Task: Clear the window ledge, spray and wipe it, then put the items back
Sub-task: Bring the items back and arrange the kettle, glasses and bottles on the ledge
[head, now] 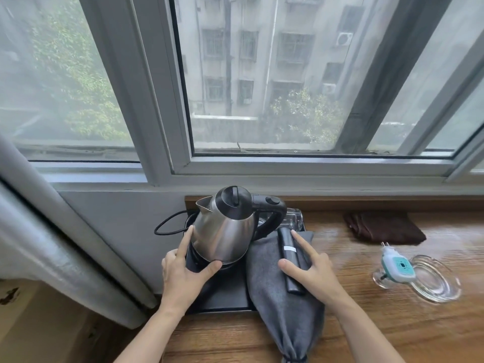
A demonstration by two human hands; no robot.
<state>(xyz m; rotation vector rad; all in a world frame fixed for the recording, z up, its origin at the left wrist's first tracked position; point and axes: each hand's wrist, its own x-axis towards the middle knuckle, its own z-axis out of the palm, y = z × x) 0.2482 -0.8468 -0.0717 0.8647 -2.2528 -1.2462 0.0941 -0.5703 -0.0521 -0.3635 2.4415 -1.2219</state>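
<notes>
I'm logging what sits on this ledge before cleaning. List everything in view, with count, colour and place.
kettle: one, steel with black lid and handle, on the tray's far end
tray: one, black, ledge's left end
glasses: clear, count unclear, behind the kettle
pouch: one, grey, right of the tray
black bar: one, on the pouch
cloth: one, dark brown, folded, far right
plug-in device: one, white and teal, on a clear glass dish
left hand: at the kettle's base
right hand: on the black bar

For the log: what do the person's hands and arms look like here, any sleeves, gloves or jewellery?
Both the left hand and the right hand are bare, with no gloves, and no rings or watch are visible. Both forearms are bare up to the bottom edge of the picture, so no sleeve shows. Fingernails look short and unpainted.
</notes>
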